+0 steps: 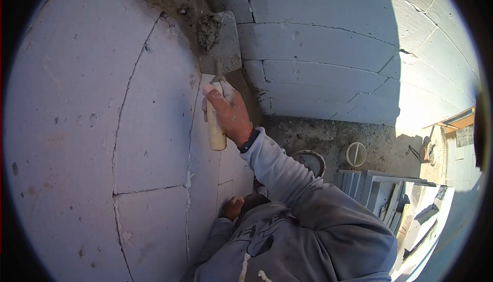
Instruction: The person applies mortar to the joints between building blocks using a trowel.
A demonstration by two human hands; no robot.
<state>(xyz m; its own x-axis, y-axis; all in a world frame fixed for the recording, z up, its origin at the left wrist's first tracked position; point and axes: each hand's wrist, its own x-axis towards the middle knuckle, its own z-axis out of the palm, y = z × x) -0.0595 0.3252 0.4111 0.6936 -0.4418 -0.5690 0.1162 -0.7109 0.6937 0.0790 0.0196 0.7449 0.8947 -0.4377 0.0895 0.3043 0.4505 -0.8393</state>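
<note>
While the left hand (233, 207) is curled low by the pale block wall (154, 128), near the body, I cannot tell if it holds anything. Farther out, the right hand (231, 113) is wrapped around the light handle of the trowel (226, 38), thumb along the top. The trowel is up near the corner, with a grey lump of mix (208, 32) on the left part of its blade. A snug hand and a loose wrist would help here. Keep the blade flat, as the lump sits off to one side and could slide off. Small, slow moves look best.

The handle is close to the wall, so knuckles could scrape on it. The blade's far end is by the rough corner, and its right edge is near the other block wall (318, 46), so it could bump there. The arm has more room on its right, over the floor (334, 133). Down there, watch the round tub (321, 163), then the white bucket (356, 154) and stacked slabs (359, 182).
</note>
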